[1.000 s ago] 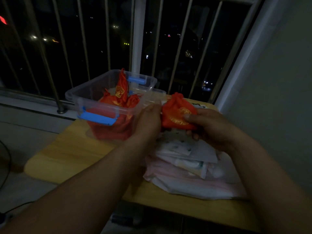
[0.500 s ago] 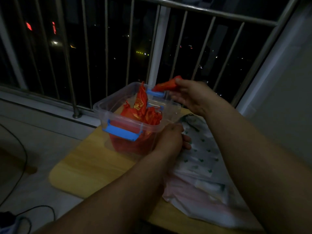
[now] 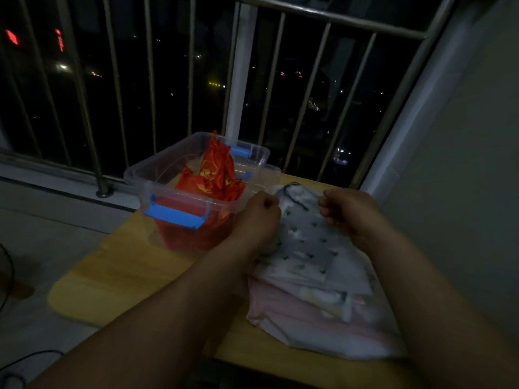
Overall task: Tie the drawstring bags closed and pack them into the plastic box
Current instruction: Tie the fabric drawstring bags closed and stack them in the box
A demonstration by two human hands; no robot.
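A clear plastic box (image 3: pixel 160 153) with blue handles stands on the yellow table and holds several red drawstring bags (image 3: pixel 214 175); one of them sticks up above the rim. To its right lies a white drawstring bag with green dots (image 3: pixel 307 240), on top of a pile, with its black cord (image 3: pixel 295 192) loose at the mouth. My left hand (image 3: pixel 259 216) is curled at the bag's top left corner, right beside the box. My right hand (image 3: pixel 346 210) is curled at the bag's top right edge. Both seem to pinch the bag's mouth.
Under the white bag is a stack of pink and white fabric bags (image 3: pixel 323 313). The yellow table (image 3: pixel 118 265) ends at the left and front. A metal railing (image 3: pixel 235 80) stands behind the box, a wall (image 3: pixel 463 192) is at the right, and cables (image 3: pixel 8 276) lie on the floor.
My right hand carried a red bag to the box and let it go there. Both hands have since come to the mouth of the white dotted bag.
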